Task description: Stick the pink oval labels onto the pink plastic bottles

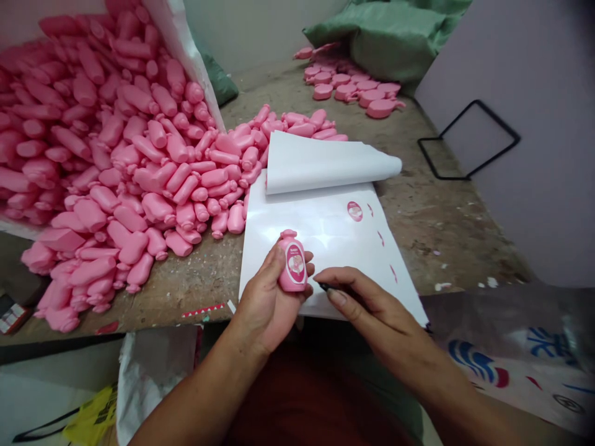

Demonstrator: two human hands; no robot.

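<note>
My left hand (267,310) is closed around a small pink plastic bottle (284,280) and holds it nearly upright. An oval label (295,263) with a picture sits on the bottle's front. Just to the right, my right hand (372,303) pinches a small dark pointed tool (324,286), mostly hidden by the fingers. Its tip is apart from the bottle. Beneath both hands lies a stack of glossy white sticker sheets (279,214), the top ones folded back. One oval sticker (355,211) and several thin pink scraps show at the sheet's right side.
A heap of pink bottles (162,167) spills from a white sack (198,56) at the left. Further pink pieces (344,80) lie by a green sack (395,37) at the back. A black wire frame (469,139) stands right, above a printed plastic bag (511,353).
</note>
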